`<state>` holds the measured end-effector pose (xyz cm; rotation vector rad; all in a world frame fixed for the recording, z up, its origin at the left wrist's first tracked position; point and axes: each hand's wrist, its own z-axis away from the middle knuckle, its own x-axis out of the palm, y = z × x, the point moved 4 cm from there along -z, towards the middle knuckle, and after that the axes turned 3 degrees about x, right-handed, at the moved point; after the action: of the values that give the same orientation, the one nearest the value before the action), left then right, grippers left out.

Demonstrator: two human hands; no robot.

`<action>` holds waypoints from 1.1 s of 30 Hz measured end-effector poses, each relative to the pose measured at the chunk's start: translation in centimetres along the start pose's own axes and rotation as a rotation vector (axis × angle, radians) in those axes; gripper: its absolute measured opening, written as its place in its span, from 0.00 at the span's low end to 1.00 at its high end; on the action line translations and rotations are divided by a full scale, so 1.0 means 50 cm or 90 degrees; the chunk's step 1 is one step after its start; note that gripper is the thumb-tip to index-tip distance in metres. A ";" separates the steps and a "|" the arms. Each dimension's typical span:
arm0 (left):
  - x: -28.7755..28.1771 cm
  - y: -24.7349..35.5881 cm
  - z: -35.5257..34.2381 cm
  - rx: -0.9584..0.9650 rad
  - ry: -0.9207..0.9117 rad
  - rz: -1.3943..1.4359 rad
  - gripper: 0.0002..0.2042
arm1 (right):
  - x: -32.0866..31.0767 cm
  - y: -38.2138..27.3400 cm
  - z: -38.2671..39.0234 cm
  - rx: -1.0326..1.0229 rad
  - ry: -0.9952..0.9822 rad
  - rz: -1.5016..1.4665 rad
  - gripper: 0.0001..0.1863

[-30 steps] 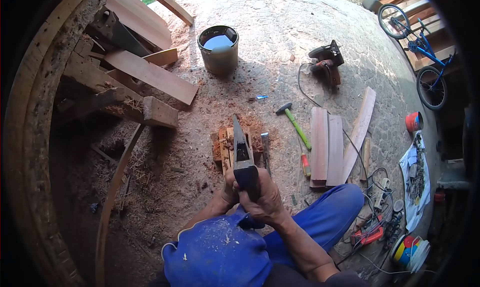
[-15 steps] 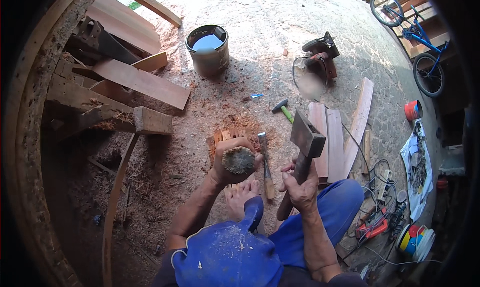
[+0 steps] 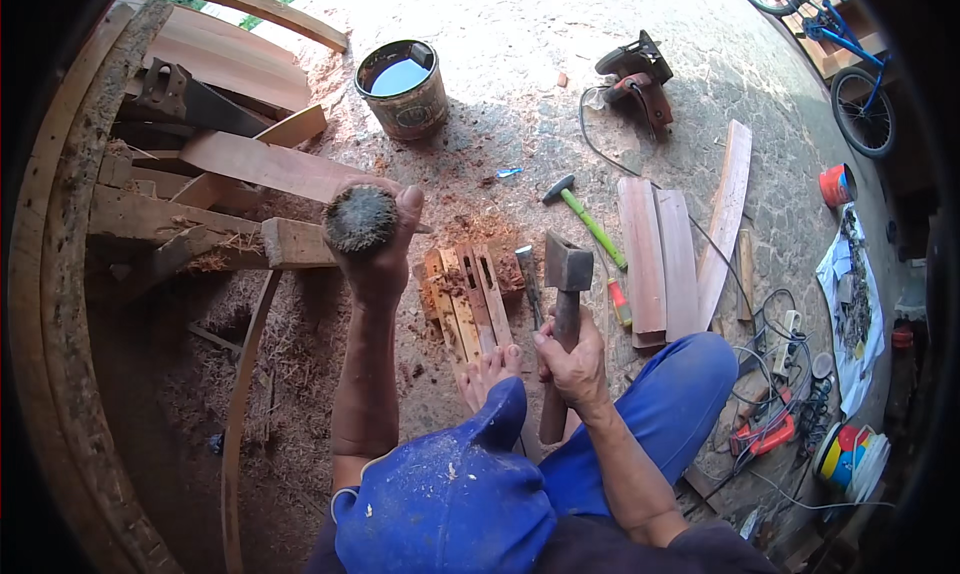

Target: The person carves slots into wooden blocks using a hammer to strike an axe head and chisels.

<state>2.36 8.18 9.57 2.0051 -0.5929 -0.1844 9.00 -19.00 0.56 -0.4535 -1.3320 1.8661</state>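
Observation:
My left hand (image 3: pixel 385 259) is raised and closed around a thick wooden handle with a round, frayed end (image 3: pixel 361 219) facing up; its lower part is hidden. In my right hand (image 3: pixel 575 359) is a hammer (image 3: pixel 570 266) with a blocky dark head, held upright by its shaft. Between and beyond my hands, narrow wooden pieces (image 3: pixel 462 304) lie side by side, some with long slots cut in them. My bare foot (image 3: pixel 490 376) presses on their near end. A chisel (image 3: pixel 528 274) lies just right of these pieces.
A green-handled hammer (image 3: pixel 590 222), a red-and-green-handled tool (image 3: pixel 619 304) and cut boards (image 3: pixel 642 259) lie to the right. Farther off are a circular saw (image 3: pixel 640 89) and a bucket of liquid (image 3: pixel 410 119). A timber frame (image 3: pixel 150 214) with a handsaw (image 3: pixel 185 99) stands left. Cables (image 3: pixel 770 354) trail right.
My left hand has moved left and up with the wooden handle, uncovering the slotted pieces. My right hand has shifted slightly left and down with the hammer, whose head has turned.

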 end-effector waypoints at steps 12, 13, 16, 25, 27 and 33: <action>0.051 -0.098 0.047 -0.038 -0.052 -0.106 0.08 | -0.041 0.005 0.010 0.015 0.053 0.033 0.22; 0.050 -0.103 0.051 0.058 -0.058 -0.215 0.07 | -0.042 0.004 0.010 0.019 0.057 0.021 0.22; 0.028 -0.120 0.048 0.123 -0.073 -0.287 0.06 | -0.043 0.001 0.007 0.018 0.063 0.013 0.22; 0.091 -0.142 0.120 -0.069 -0.169 -0.280 0.09 | 0.012 -0.124 -0.002 -0.248 -0.013 0.318 0.24; 0.078 -0.196 0.109 -0.098 -0.077 -0.041 0.09 | 0.046 -0.208 -0.008 -0.383 -0.039 0.369 0.24; 0.085 -0.324 -0.044 -0.310 0.040 0.108 0.09 | 0.150 -0.432 -0.090 -0.610 -0.098 0.597 0.24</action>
<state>12.22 14.06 -2.82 1.4795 -0.6085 -0.1448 15.69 -7.34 19.62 -1.6742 -2.3529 1.7976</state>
